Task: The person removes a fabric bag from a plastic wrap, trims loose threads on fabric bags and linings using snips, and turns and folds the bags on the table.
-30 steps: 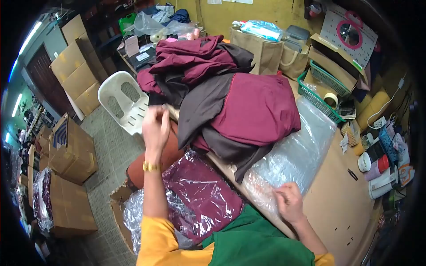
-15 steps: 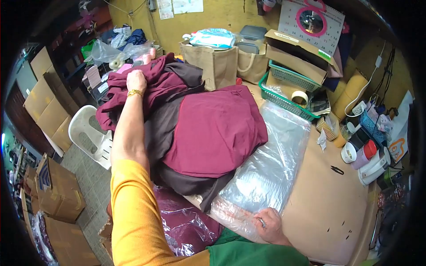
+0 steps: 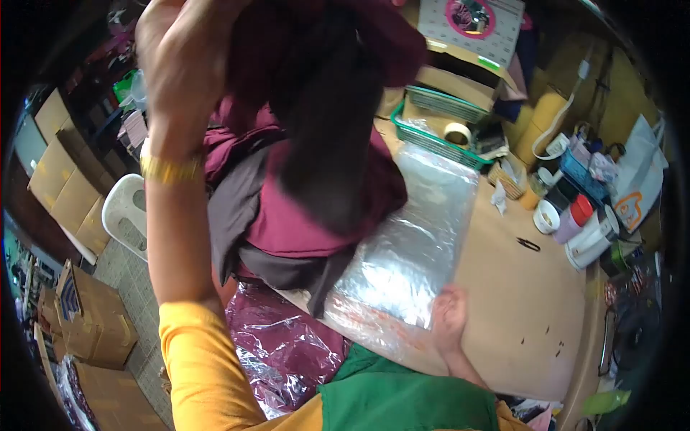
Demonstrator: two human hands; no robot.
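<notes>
My left hand (image 3: 190,61), a gold watch or bracelet at its wrist, is raised close to the camera. It grips a maroon and dark brown garment (image 3: 323,122), which hangs blurred over the work surface; the fingertips are partly out of frame. Beneath lies a pile of maroon cloth (image 3: 287,230) with dark brown edges. My right hand (image 3: 449,316) is at the near right edge of a stack of clear plastic bags (image 3: 417,237), fingers loosely extended and holding nothing I can see. A maroon bundle in clear plastic (image 3: 284,337) sits below the table's near edge.
Thread snips (image 3: 528,244) lie on the brown tabletop (image 3: 510,309). A green basket (image 3: 438,144) with a tape roll (image 3: 457,133) stands at the back. Cups and a white container (image 3: 593,237) line the right side. A white chair (image 3: 126,215) and cardboard boxes (image 3: 93,309) are left.
My left hand has lifted a garment from the back left pile up toward the camera. My right hand has moved slightly up and right, its fingers loosening. The whole view has shifted.
</notes>
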